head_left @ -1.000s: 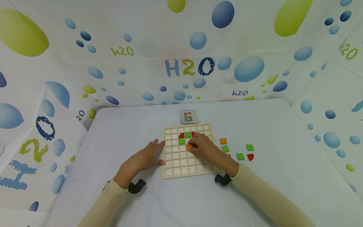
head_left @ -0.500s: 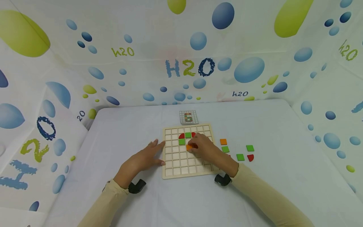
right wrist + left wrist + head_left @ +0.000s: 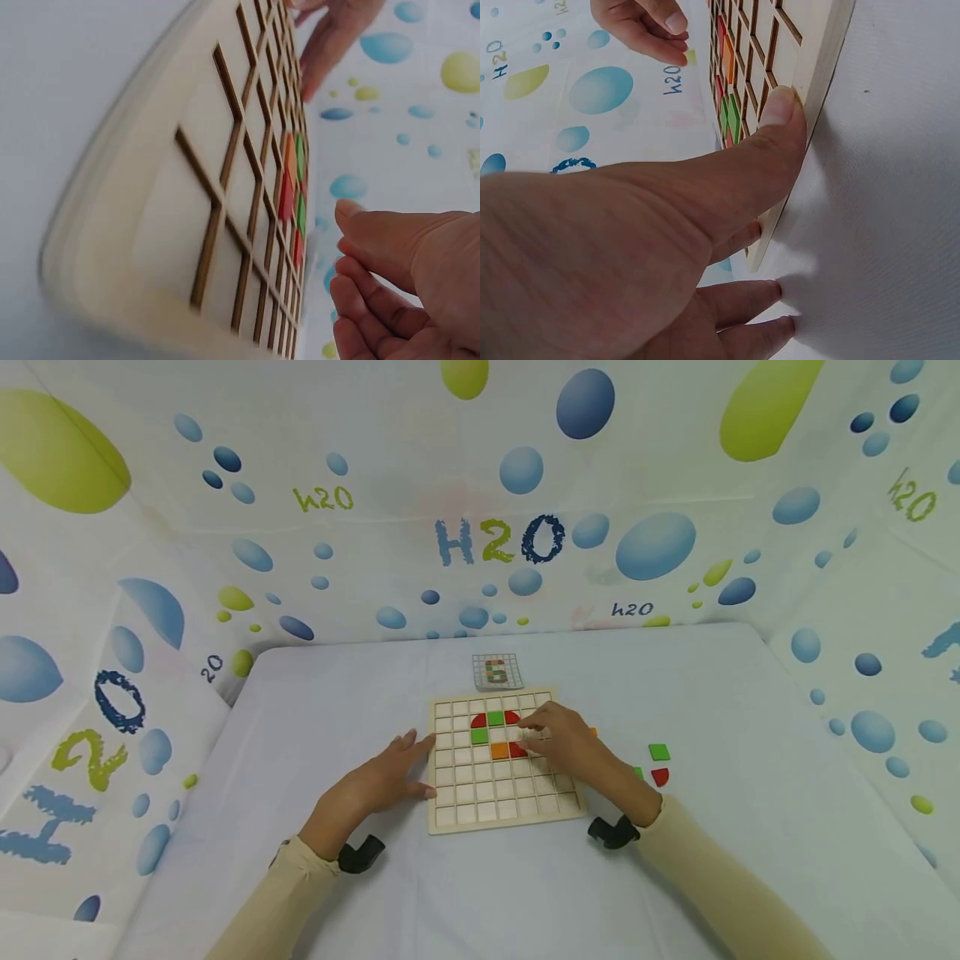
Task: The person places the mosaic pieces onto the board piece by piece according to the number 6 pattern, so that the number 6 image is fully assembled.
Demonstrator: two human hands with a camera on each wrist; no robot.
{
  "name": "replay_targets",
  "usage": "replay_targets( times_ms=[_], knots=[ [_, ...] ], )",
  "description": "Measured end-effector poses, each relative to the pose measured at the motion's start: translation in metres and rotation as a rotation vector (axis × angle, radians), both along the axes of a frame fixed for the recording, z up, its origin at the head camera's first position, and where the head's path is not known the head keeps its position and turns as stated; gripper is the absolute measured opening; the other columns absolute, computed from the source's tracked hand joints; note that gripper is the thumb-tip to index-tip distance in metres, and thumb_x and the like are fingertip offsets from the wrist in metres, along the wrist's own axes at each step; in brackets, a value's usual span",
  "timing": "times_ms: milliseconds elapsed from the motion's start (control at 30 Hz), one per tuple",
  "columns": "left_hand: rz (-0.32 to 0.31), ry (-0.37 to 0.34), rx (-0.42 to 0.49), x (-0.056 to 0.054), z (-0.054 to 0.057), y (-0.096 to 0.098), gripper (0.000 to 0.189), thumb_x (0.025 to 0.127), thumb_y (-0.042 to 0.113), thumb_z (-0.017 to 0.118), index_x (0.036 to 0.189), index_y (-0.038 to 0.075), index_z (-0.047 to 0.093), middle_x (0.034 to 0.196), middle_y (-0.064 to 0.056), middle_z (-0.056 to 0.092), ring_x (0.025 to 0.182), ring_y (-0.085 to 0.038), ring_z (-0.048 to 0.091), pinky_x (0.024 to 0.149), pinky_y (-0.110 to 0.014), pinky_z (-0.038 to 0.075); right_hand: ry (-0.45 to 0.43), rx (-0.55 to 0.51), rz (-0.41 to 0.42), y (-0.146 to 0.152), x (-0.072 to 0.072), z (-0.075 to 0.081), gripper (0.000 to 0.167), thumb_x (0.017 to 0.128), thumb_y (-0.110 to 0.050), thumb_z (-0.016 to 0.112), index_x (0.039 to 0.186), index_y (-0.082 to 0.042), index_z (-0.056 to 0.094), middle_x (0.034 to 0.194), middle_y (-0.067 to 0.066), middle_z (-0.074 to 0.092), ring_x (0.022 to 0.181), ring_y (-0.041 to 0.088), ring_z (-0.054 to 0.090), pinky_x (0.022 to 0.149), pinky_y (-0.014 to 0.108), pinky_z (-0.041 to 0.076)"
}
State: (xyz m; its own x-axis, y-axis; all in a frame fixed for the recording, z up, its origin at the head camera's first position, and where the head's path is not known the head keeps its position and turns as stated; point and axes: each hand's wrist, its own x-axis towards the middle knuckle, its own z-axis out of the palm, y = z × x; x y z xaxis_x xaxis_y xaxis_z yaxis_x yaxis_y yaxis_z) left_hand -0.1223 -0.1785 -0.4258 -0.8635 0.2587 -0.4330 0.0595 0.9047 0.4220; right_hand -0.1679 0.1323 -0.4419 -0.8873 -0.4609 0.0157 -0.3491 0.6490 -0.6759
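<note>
A wooden grid board (image 3: 465, 790) lies on the white cloth. Set in its cells are a red quarter-circle tile (image 3: 478, 721), a green square (image 3: 495, 718), another red quarter circle (image 3: 512, 717), a green square (image 3: 479, 736), an orange square (image 3: 499, 750) and a red tile (image 3: 516, 750). My left hand (image 3: 386, 774) rests at the board's left side; in the left wrist view its thumb (image 3: 778, 112) touches the rim. Just over the board's right part hovers my right hand (image 3: 562, 742), fingers loosely bent. The right wrist view shows no tile in the right hand (image 3: 401, 277).
A small patterned card (image 3: 497, 672) with a coloured grid figure lies behind the board. Right of the board are a loose green square (image 3: 658, 752) and a red quarter circle (image 3: 660, 777). My right arm partly hides other loose tiles, an orange one (image 3: 593, 732) among them.
My right hand has let go of the tiles and moved right and slightly up, uncovering the red tile beside the orange square. My left hand has stayed at the board's edge.
</note>
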Motion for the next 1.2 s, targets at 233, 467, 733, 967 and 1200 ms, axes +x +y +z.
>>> replay_targets(
  times_ms=[233, 467, 733, 967, 1200],
  knots=[
    [-0.004, -0.001, 0.003, 0.001, 0.000, 0.000, 0.095, 0.093, 0.036, 0.080, 0.168, 0.012, 0.027, 0.174, -0.026, 0.015, 0.160, -0.049, 0.013, 0.124, -0.066, 0.026, 0.028, -0.008, -0.098, 0.041, -0.007, 0.001, 0.035, 0.099, -0.020, 0.077, 0.132, -0.008, 0.073, 0.122, 0.009, 0.069, 0.115, 0.027, 0.064, 0.102, 0.050, 0.055],
    [-0.001, -0.001, 0.006, 0.001, 0.001, 0.000, 0.095, 0.093, 0.037, 0.080, 0.168, 0.013, 0.028, 0.174, -0.025, 0.015, 0.161, -0.048, 0.013, 0.124, -0.067, 0.026, -0.021, -0.023, -0.166, 0.078, -0.009, -0.002, 0.038, 0.100, -0.022, 0.075, 0.135, -0.008, 0.071, 0.127, 0.011, 0.068, 0.123, 0.034, 0.063, 0.107, 0.055, 0.053],
    [0.017, -0.011, -0.006, -0.001, 0.002, 0.001, 0.095, 0.094, 0.036, 0.080, 0.169, 0.014, 0.026, 0.175, -0.024, 0.013, 0.161, -0.047, 0.012, 0.124, -0.067, 0.025, -0.092, 0.046, -0.222, 0.094, -0.006, -0.010, 0.039, 0.102, -0.025, 0.073, 0.137, -0.008, 0.070, 0.133, 0.014, 0.066, 0.127, 0.037, 0.059, 0.104, 0.055, 0.054],
    [0.004, -0.008, 0.005, 0.000, 0.001, 0.000, 0.094, 0.094, 0.036, 0.079, 0.169, 0.013, 0.026, 0.174, -0.026, 0.014, 0.161, -0.049, 0.012, 0.124, -0.067, 0.026, -0.056, 0.057, -0.203, 0.096, -0.006, -0.016, 0.037, 0.100, -0.018, 0.075, 0.133, -0.003, 0.071, 0.129, 0.017, 0.068, 0.123, 0.036, 0.062, 0.108, 0.055, 0.052],
    [0.004, -0.005, -0.016, 0.001, 0.001, 0.002, 0.095, 0.094, 0.036, 0.080, 0.169, 0.014, 0.026, 0.175, -0.024, 0.015, 0.161, -0.048, 0.014, 0.124, -0.066, 0.027, -0.040, 0.060, -0.198, 0.096, -0.005, -0.019, 0.035, 0.100, -0.015, 0.074, 0.132, -0.003, 0.072, 0.128, 0.016, 0.068, 0.122, 0.035, 0.064, 0.109, 0.054, 0.052]
  ],
)
